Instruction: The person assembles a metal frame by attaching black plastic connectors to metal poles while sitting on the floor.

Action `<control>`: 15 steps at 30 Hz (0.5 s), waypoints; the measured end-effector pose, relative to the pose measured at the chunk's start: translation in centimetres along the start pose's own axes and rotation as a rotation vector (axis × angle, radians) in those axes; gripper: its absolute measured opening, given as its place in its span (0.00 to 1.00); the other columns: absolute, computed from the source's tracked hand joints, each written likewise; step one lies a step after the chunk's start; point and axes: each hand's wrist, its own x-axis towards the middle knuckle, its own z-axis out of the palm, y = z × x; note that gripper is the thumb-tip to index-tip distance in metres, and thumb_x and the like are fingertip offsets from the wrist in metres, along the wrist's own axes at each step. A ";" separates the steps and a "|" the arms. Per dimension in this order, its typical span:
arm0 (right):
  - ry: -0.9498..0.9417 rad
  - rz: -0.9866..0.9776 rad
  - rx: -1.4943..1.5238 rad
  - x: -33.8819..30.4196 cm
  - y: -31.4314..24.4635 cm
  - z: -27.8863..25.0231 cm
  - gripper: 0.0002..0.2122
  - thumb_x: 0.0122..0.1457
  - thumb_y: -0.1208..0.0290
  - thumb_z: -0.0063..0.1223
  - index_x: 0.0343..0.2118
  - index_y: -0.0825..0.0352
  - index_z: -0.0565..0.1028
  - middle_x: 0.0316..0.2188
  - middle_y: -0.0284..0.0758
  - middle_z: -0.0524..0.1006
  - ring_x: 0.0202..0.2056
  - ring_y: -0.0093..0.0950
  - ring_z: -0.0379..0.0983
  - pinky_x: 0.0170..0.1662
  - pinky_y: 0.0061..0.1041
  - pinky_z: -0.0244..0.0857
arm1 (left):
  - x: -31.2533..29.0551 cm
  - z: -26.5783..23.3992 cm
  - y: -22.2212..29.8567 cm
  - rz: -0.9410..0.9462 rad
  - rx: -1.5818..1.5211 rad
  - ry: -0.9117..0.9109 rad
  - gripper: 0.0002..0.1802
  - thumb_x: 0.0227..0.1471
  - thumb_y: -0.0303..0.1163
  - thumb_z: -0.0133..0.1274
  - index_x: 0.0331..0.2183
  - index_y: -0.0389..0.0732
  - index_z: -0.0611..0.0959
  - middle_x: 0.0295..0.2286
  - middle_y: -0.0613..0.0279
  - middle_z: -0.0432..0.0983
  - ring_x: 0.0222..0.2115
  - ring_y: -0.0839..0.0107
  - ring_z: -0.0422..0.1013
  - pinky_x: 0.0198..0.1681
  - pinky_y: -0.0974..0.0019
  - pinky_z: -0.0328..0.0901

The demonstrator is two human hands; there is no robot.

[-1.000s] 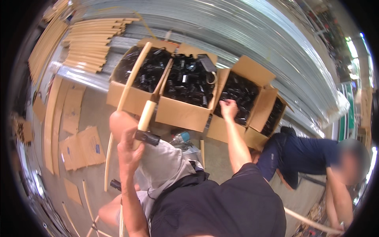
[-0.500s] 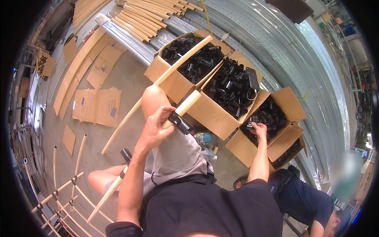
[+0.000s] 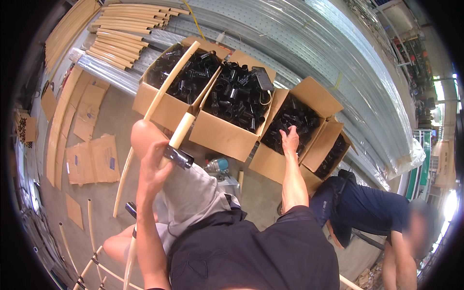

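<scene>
My left hand (image 3: 155, 162) is closed around a short beige pipe (image 3: 182, 129) above my raised knee. A glossy black pipe joint (image 3: 179, 157) sits across that pipe, beside my fingers. My right arm stretches out to an open carton (image 3: 268, 163) of black pipe joints (image 3: 294, 115). Down among these joints, my right hand (image 3: 290, 141) has its fingers bent; what they grip, if anything, blends into the black pieces. A long beige pipe (image 3: 166, 83) leans past my knee and over the leftmost carton. Another pipe with a black joint (image 3: 131, 209) shows behind my left forearm.
More cartons (image 3: 224, 136) of black joints stand in a row ahead. Beige pipes (image 3: 113, 48) and wrapped metal lengths (image 3: 290, 43) lie behind them. A teal power tool (image 3: 217, 165) is near my knee. A pipe frame (image 3: 96, 263) stands lower left. At right a person (image 3: 372, 205) bends over.
The view has swung right, so the cartons appear further left. My left hand still holds the pipe with its joint. My right hand is still in the carton, its fingers slightly shifted among the joints.
</scene>
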 end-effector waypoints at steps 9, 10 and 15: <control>-0.031 0.001 -0.036 0.9 1.8 0.1 0.16 0.54 0.60 0.64 0.25 0.70 0.74 0.26 0.43 0.77 0.30 0.39 0.74 0.35 0.36 0.68 | 0.4 0.3 0.1 0.043 0.019 0.008 0.26 0.45 0.17 0.55 0.49 0.34 0.75 0.42 0.59 0.78 0.49 0.71 0.72 0.56 0.70 0.61; 0.004 0.022 0.024 1.3 2.4 0.1 0.16 0.55 0.60 0.64 0.25 0.69 0.74 0.23 0.42 0.74 0.27 0.34 0.71 0.33 0.34 0.66 | 0.5 0.6 0.5 0.034 0.010 0.005 0.26 0.45 0.16 0.55 0.49 0.34 0.75 0.42 0.59 0.78 0.49 0.71 0.72 0.56 0.70 0.61; -0.111 0.342 0.968 0.5 -4.1 -2.4 0.13 0.67 0.65 0.53 0.24 0.60 0.72 0.23 0.23 0.69 0.26 0.15 0.68 0.34 0.27 0.79 | 0.2 -0.3 -1.4 0.114 0.000 0.007 0.27 0.45 0.13 0.54 0.50 0.32 0.74 0.43 0.55 0.79 0.50 0.68 0.74 0.55 0.66 0.65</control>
